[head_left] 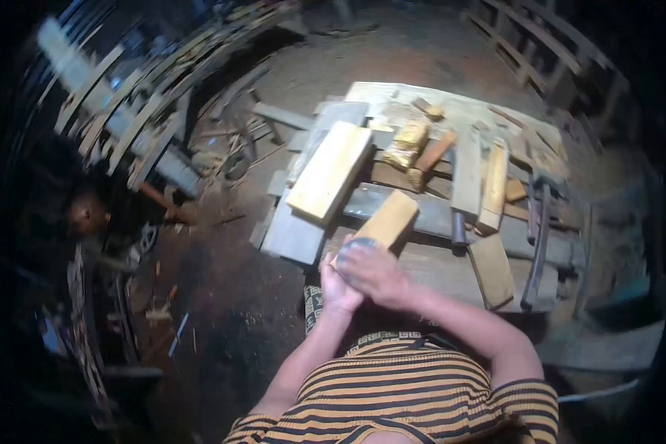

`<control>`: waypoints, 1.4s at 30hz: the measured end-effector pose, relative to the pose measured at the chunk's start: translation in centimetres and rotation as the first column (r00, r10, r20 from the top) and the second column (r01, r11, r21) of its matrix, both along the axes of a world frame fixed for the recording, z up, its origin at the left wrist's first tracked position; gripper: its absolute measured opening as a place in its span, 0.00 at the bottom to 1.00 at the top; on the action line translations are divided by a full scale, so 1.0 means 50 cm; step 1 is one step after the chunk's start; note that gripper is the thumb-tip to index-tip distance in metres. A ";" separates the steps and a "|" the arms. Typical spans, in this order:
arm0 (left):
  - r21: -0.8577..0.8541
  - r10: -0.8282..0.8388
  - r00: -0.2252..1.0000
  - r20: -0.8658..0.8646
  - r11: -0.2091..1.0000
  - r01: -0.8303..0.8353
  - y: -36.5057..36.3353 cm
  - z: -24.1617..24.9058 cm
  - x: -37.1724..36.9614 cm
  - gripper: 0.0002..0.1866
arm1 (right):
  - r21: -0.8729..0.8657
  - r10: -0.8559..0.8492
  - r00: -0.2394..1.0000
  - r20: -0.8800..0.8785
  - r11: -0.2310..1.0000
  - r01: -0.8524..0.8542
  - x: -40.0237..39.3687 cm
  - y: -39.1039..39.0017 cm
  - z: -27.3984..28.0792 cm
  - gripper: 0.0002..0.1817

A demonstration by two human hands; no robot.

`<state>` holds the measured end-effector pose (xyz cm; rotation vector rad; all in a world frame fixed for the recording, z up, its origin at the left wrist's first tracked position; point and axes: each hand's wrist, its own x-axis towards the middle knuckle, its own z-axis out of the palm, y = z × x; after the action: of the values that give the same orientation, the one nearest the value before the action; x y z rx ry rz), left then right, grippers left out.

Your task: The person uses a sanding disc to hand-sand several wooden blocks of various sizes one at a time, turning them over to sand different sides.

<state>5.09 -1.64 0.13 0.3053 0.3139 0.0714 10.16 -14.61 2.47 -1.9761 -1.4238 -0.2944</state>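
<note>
A light wooden block (389,220) slants up from my hands over the near edge of the workbench. My left hand (338,287) is wrapped round its lower end from below. On top of that end lies my right hand (374,272), fingers bent over a dark rounded thing, too blurred to name. Left of the block, a larger pale plank (331,170) rests on a grey board (292,235). Another wooden block (491,271) lies on the bench to the right of my hands.
Farther back on the bench are a yellow packet (406,145), a grey block (466,174) and a hammer-like tool (538,244). Stacked timber (137,122) and scraps fill the left side. A person's head (89,212) shows at the far left.
</note>
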 end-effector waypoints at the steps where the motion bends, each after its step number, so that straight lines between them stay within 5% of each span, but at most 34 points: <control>1: -0.140 -0.003 1.000 0.024 0.990 0.006 -0.003 0.004 -0.002 0.29 | 0.084 -0.091 0.993 -0.075 0.992 0.097 0.041 -0.015 -0.046 0.21; 4: -0.175 -0.020 1.000 -0.001 0.984 0.020 -0.010 0.038 -0.001 0.29 | 0.036 -0.487 0.859 -0.154 0.866 0.498 0.165 -0.062 -0.083 0.19; 7: -0.165 -0.026 1.000 0.010 0.986 0.027 -0.012 0.039 0.003 0.30 | -0.029 -0.601 0.744 -0.292 0.783 0.622 0.191 -0.064 -0.089 0.19; 8: -0.159 -0.031 1.000 0.000 0.987 0.031 -0.008 0.029 0.001 0.30 | 0.131 -0.599 0.776 -0.197 0.769 0.626 0.168 -0.041 -0.099 0.16; 9: -0.167 -0.051 0.998 0.039 0.984 0.057 0.000 0.013 0.002 0.30 | 0.200 -0.386 0.869 -0.310 0.867 0.456 0.138 -0.028 -0.071 0.12; 10: -0.179 -0.067 0.995 0.075 0.981 0.080 0.004 0.001 -0.001 0.31 | 0.345 -0.351 0.935 -0.042 0.873 0.344 0.074 -0.016 -0.002 0.09; 11: -0.230 -0.031 0.999 0.037 0.972 0.039 0.002 0.002 0.001 0.31 | -0.021 -0.221 0.969 -0.107 0.975 0.220 0.009 -0.017 0.026 0.14; 12: -0.119 -0.047 0.998 0.029 0.992 0.050 -0.002 0.002 -0.005 0.31 | 0.248 -0.097 0.995 -0.013 0.964 0.098 -0.031 -0.002 0.001 0.14; 15: 0.061 -0.088 0.995 0.049 0.995 0.085 0.003 0.012 -0.009 0.31 | 0.182 0.021 1.000 0.000 0.983 -0.021 -0.015 -0.008 -0.043 0.18; 17: -0.237 -0.061 0.995 0.078 0.968 0.078 0.002 0.012 -0.004 0.31 | -0.243 -0.161 0.977 -0.144 0.962 0.122 0.093 -0.042 -0.013 0.21; 19: -0.193 -0.025 1.000 0.013 0.981 0.027 -0.011 0.031 -0.003 0.31 | 0.089 -0.407 0.897 -0.174 0.900 0.426 0.168 -0.064 -0.060 0.16; 22: -0.202 -0.008 0.999 0.032 0.979 0.015 -0.014 0.029 -0.003 0.31 | 0.002 -0.536 0.806 -0.251 0.832 0.554 0.180 -0.048 -0.047 0.17; 23: -0.177 -0.011 1.000 0.029 0.984 0.016 -0.015 0.030 -0.003 0.32 | -0.003 -0.379 0.859 -0.345 0.915 0.402 0.159 -0.036 -0.042 0.14; 24: -0.150 -0.013 1.000 0.026 0.989 0.017 -0.016 0.029 -0.003 0.32 | 0.180 -0.275 0.945 -0.178 0.935 0.307 0.128 -0.002 -0.054 0.13; 25: -0.147 -0.008 1.000 0.022 0.989 0.011 -0.017 0.014 -0.004 0.32 | 0.142 -0.173 0.975 -0.137 0.971 0.192 0.063 0.016 -0.010 0.13; 26: -0.565 0.127 0.989 0.080 0.823 -0.061 -0.017 -0.017 -0.007 0.32 | 0.209 -0.012 0.994 -0.112 0.977 0.035 0.015 0.033 0.019 0.12; 27: -0.870 0.275 0.959 0.074 0.487 -0.072 -0.021 -0.031 -0.009 0.31 | 0.242 0.052 0.999 0.012 0.969 -0.054 -0.025 0.041 0.024 0.14; 29: -0.998 0.412 0.911 0.003 0.062 -0.025 -0.005 -0.049 -0.014 0.31 | 0.298 0.021 0.997 0.077 0.953 -0.043 -0.015 0.071 -0.011 0.12; 30: -0.681 0.220 0.975 0.041 0.720 -0.134 0.000 -0.021 -0.004 0.31 | 0.139 0.048 0.993 -0.108 0.990 -0.033 0.019 0.064 0.003 0.14; 31: -0.008 0.051 0.996 -0.077 0.999 -0.052 0.001 0.006 0.000 0.31 | -0.028 0.045 0.957 -0.287 0.998 -0.055 0.077 0.045 0.019 0.17; 33: -0.035 -0.005 0.999 -0.051 0.999 0.003 -0.011 0.030 -0.006 0.31 | -0.123 -0.234 0.925 -0.299 0.971 0.206 0.192 0.015 -0.030 0.17; 35: -0.122 -0.009 1.000 -0.004 0.992 0.008 -0.018 0.036 -0.005 0.30 | 0.189 -0.541 0.841 0.018 0.828 0.528 0.268 0.008 -0.127 0.14; 38: -0.131 -0.010 1.000 0.006 0.991 0.011 -0.024 0.037 -0.005 0.30 | 0.126 -0.561 0.827 0.035 0.824 0.553 0.235 0.015 -0.081 0.12; 39: -0.122 -0.015 0.999 0.029 0.992 0.019 -0.023 0.037 -0.003 0.30 | -0.101 -0.406 0.891 -0.203 0.914 0.394 0.200 0.015 -0.022 0.12; 40: -0.122 -0.015 1.000 0.026 0.992 0.018 -0.012 0.017 0.002 0.30 | 0.171 -0.245 0.952 -0.184 0.946 0.276 0.162 0.047 -0.060 0.10; 41: -0.262 -0.022 0.991 0.130 0.963 0.056 0.009 -0.024 0.002 0.30 | 0.207 -0.172 0.985 -0.032 0.963 0.175 0.091 0.053 -0.016 0.09; 42: -0.392 -0.009 0.973 0.231 0.914 0.101 0.016 -0.039 -0.006 0.30 | -0.149 -0.087 0.990 -0.108 0.986 0.070 0.028 0.046 0.061 0.10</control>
<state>4.80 -0.83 -1.81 -0.1048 0.0888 -0.0164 11.55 -12.30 5.51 -2.1337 -1.3289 -0.1133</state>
